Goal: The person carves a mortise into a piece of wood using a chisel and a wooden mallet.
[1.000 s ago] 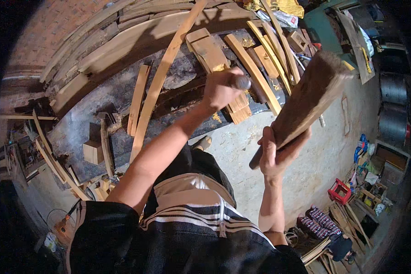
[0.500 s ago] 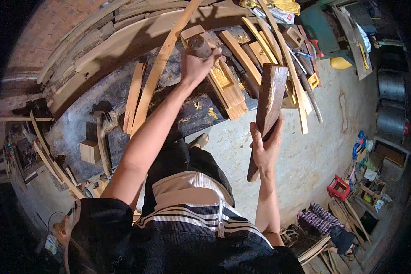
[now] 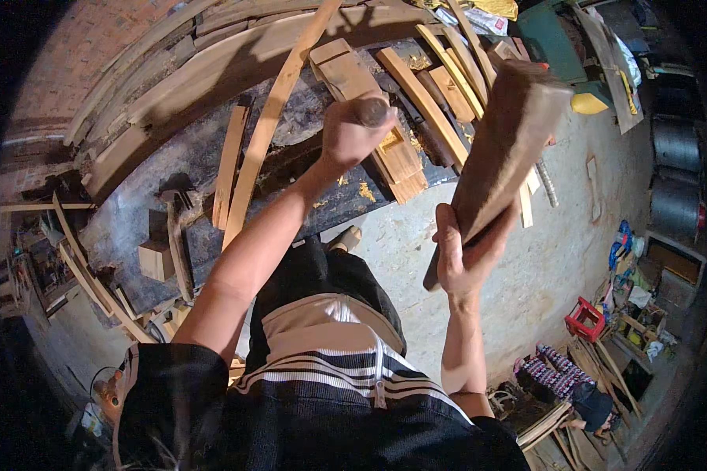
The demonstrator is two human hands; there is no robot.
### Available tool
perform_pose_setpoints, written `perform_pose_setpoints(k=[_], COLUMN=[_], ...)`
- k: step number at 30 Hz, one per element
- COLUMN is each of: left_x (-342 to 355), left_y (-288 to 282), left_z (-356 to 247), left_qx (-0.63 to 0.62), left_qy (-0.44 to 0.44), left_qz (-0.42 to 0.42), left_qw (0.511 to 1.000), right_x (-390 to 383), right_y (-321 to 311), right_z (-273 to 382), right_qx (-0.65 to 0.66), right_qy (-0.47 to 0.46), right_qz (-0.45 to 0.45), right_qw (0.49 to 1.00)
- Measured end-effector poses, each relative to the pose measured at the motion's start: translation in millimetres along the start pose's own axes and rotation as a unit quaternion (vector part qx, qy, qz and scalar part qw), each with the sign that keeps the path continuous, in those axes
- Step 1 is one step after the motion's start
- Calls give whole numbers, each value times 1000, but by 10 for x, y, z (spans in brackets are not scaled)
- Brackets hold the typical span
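Note:
My left hand (image 3: pixel 352 140) is closed round a chisel (image 3: pixel 371 112), whose worn, round wooden butt faces up; the hand hides its blade. Beneath that fist lies a pale wooden block (image 3: pixel 346 72) with a recess cut in it, and yellow chips sit in the recess. The block lies slantwise on a dark workbench (image 3: pixel 287 133). My right hand (image 3: pixel 470 255) grips the narrow end of a dark wooden mallet (image 3: pixel 514 129), a heavy club-like piece. Its thick head is raised to the right of the chisel, apart from it and slightly blurred.
Long wooden strips (image 3: pixel 283 86) cross the bench on the left. Beside the block lie several battens and small pieces (image 3: pixel 426 102). A hammer (image 3: pixel 178 243) and a wood cube (image 3: pixel 155 261) are at the bench's left end. A red crate (image 3: pixel 584 320) stands on the concrete floor, near another person (image 3: pixel 593 404).
The mallet has risen and swung to the right, nearer to view. My left hand has moved slightly right and nearer along the block, with the chisel still in it.

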State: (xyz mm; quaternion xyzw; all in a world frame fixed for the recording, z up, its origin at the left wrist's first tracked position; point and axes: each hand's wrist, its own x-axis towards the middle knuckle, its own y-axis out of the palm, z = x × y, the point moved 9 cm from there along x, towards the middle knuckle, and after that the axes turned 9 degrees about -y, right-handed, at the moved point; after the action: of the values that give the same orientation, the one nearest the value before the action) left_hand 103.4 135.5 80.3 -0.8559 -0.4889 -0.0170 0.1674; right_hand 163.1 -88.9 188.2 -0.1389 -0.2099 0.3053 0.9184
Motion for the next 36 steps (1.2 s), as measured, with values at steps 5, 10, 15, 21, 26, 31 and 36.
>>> perform_pose_setpoints(k=[5, 10, 15, 21, 26, 31, 36], left_x=[-155, -189, 172, 292, 175, 2, -208], left_y=[154, 89, -102, -112, 71, 313, 532], left_z=[5, -119, 178, 314, 228, -103, 81], left_qx=[148, 51, -46, -286, -168, -102, -155], left_qy=[26, 3, -72, -195, -122, 35, 36], left_qz=[46, 43, -14, -42, -37, 35, 105], left_qw=[988, 998, 996, 937, 977, 994, 982], right_x=[146, 76, 32, -214, -220, -208, -197], right_y=[510, 303, 343, 137, 124, -90, 94], right_z=[-149, -61, -170, -499, -515, -154, 70], right_qx=[-196, -83, -103, -55, -66, -92, -61], right_qy=[-34, -23, 17, 157, 112, 5, -153], right_qz=[212, 107, 134, 93, 86, 14, 14], right_qw=[957, 991, 985, 982, 988, 996, 986])
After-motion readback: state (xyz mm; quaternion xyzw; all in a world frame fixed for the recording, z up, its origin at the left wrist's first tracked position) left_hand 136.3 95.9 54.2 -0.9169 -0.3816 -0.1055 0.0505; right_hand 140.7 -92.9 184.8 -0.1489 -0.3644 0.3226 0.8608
